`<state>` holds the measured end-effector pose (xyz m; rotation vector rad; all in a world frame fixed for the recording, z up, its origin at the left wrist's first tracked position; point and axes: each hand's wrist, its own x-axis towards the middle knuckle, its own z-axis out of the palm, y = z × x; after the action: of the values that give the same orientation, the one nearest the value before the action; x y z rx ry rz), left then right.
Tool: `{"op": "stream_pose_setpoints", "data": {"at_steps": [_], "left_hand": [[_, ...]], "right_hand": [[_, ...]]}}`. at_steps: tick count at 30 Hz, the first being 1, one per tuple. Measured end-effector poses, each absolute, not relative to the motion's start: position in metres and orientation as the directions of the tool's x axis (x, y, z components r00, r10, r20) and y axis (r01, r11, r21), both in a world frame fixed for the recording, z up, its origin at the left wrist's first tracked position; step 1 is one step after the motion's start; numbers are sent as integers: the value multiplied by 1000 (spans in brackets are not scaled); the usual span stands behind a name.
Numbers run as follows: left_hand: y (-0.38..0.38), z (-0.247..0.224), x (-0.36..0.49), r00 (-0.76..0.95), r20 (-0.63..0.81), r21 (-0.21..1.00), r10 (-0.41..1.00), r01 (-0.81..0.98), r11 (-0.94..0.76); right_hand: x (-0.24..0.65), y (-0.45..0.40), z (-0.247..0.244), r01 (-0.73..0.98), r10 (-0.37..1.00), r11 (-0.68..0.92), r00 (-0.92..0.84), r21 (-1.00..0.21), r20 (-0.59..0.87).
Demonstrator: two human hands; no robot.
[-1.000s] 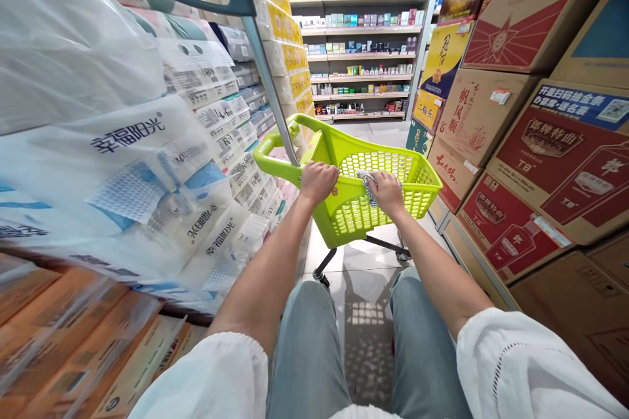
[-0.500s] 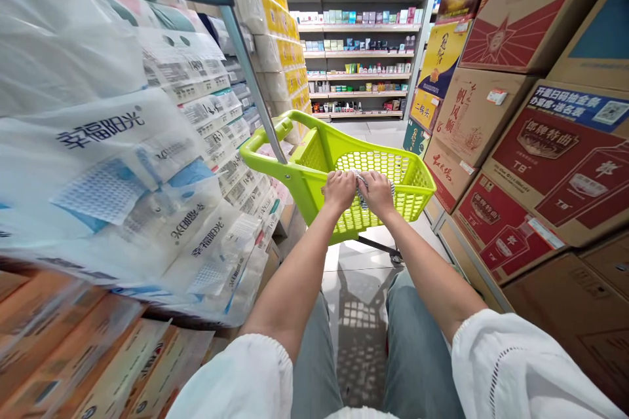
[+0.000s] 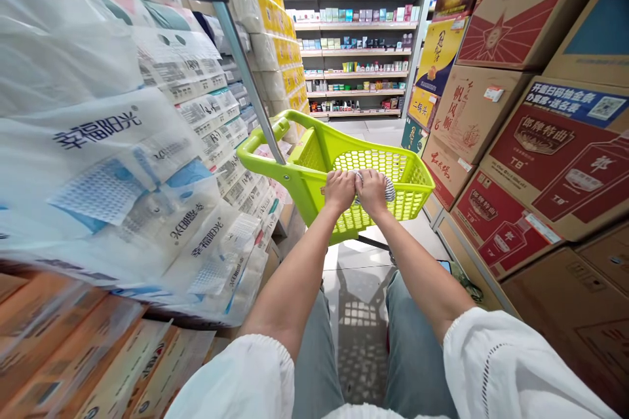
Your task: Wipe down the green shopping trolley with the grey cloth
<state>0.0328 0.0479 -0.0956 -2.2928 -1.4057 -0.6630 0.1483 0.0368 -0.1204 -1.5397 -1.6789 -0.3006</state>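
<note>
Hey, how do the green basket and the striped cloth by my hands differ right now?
Colour: the green basket is bright lime, while the striped cloth is whitish with dark lines.
Size: the green basket is far larger; the striped cloth shows only as a small bundle.
Shape: the green basket has firm, holed walls, but the striped cloth is bunched up.
Shared: the right hand partly covers both.

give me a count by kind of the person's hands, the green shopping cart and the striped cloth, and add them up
Left hand and right hand: 2
Green shopping cart: 1
Striped cloth: 1
Total: 4
</note>
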Motion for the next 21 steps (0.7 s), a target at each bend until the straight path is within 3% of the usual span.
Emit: {"op": "stream_pose_setpoints", "data": {"at_steps": [6,12,17,21], "left_hand": [[50,-92,20,417,567,-73,710,884,-461],[50,-93,23,386,573,-33,723,892,-450],[50,-95,19,394,583,-61,710,893,-445],[51,-92,9,421,574,-86,702,884,-460]], "right_hand": [[189,30,-127,936,730,260,-30,-237,683],[190,34,-131,939,729,179,74,-294,681],[144,39,-121,927,717,253,12,-277,697],[158,36,-123,923,714,316,-80,-218,695]]}}
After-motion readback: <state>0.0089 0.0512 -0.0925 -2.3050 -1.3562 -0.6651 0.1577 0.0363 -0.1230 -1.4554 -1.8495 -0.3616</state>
